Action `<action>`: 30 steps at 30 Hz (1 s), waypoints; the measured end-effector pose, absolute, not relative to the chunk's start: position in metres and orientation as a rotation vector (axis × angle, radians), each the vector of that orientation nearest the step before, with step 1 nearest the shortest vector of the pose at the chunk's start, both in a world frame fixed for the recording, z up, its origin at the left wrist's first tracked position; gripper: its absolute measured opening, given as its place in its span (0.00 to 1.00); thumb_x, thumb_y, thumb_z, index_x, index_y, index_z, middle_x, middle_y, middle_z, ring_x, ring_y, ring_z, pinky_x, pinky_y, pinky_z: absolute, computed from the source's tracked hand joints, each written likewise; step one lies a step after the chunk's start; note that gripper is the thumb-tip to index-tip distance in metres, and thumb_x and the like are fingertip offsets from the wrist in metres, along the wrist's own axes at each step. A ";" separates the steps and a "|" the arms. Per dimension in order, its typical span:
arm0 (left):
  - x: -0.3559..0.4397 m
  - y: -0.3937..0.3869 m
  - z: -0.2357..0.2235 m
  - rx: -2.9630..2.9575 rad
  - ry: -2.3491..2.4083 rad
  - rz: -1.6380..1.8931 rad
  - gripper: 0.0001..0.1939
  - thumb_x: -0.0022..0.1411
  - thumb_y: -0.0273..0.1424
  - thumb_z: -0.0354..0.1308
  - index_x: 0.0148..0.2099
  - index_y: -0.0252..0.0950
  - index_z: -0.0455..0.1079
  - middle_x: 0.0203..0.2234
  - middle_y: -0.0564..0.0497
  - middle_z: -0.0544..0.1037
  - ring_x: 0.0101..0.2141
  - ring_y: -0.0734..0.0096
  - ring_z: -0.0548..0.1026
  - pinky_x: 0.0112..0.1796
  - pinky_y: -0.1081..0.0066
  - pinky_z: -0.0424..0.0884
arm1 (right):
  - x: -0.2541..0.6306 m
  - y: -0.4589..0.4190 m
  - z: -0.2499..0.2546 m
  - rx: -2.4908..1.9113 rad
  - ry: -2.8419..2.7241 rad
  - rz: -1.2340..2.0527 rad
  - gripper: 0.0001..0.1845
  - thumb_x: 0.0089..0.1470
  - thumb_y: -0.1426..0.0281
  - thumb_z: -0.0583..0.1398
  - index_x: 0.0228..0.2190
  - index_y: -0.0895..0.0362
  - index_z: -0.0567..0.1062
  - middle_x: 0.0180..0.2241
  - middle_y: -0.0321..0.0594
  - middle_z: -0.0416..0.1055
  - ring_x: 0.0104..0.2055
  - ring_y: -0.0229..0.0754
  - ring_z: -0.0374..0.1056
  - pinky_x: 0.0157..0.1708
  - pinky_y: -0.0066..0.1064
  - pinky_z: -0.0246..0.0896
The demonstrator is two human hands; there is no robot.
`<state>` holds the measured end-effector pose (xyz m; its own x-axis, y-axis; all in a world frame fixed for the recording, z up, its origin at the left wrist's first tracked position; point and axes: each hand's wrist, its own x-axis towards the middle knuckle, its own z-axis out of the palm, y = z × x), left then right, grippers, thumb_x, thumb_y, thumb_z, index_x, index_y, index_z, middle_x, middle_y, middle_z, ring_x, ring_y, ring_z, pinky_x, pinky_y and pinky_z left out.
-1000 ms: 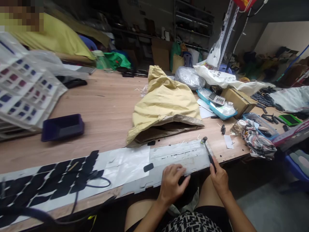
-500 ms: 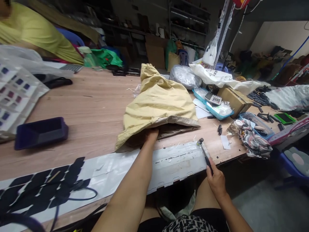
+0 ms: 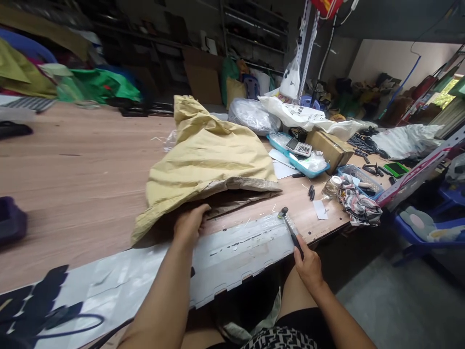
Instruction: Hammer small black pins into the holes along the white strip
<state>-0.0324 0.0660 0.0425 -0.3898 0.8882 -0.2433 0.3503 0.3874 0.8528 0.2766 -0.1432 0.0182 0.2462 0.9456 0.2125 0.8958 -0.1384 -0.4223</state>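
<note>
Reaching into the open mouth of a yellow sack (image 3: 207, 155), the left hand (image 3: 189, 225) is resting at the sack's lower edge, fingers curled under the flap; whether it is gripping anything inside cannot be told.

- Right hand (image 3: 308, 264): closing around the dark handle of a small hammer (image 3: 288, 228), its head lying at 11 o'clock from the hand, on the far end of the strip.
- White strip (image 3: 232, 252): lying flat along the near edge of the counter (image 3: 90, 174), touching the sack's mouth at its 12 o'clock side; dark marks and notches are showing along it.
- Black cable (image 3: 65, 327): trailing at 8 o'clock.
- Blue tray with a calculator (image 3: 298, 147), a cardboard box (image 3: 329, 148) and a patterned cloth (image 3: 358, 206): sitting at 2 o'clock, well apart from both hands.

Judged step: fetching something from the sack while the hammer is waiting. A next move would call for drawing the left hand out without dragging the sack over the strip.
</note>
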 end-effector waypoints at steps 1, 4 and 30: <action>-0.029 0.052 0.042 1.099 1.896 0.894 0.16 0.52 0.44 0.57 0.29 0.34 0.68 0.15 0.54 0.67 0.21 0.68 0.67 0.23 0.71 0.61 | 0.277 -0.143 0.018 -2.066 -1.673 0.149 0.25 0.63 0.66 0.53 0.60 0.51 0.70 0.50 0.42 0.77 0.46 0.47 0.78 0.48 0.35 0.71; -0.010 0.013 0.038 1.511 1.700 0.743 0.13 0.48 0.43 0.59 0.28 0.37 0.69 0.19 0.55 0.71 0.25 0.68 0.69 0.26 0.71 0.60 | 0.277 -0.143 0.018 -2.083 -1.676 0.160 0.25 0.63 0.66 0.53 0.59 0.51 0.71 0.49 0.41 0.77 0.46 0.47 0.78 0.49 0.33 0.71; 0.030 0.002 0.005 1.944 1.434 0.855 0.06 0.53 0.34 0.63 0.34 0.40 0.74 0.33 0.51 0.78 0.40 0.60 0.70 0.42 0.63 0.64 | 0.251 -0.149 0.051 -1.739 -1.716 0.394 0.22 0.65 0.63 0.54 0.58 0.53 0.73 0.53 0.42 0.74 0.53 0.45 0.74 0.57 0.33 0.66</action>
<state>0.0297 0.0021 0.0054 0.2201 0.9625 0.1589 0.5973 -0.2617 0.7581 0.2515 -0.1491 0.0509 0.0961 0.9685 0.2295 0.7717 0.0732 -0.6317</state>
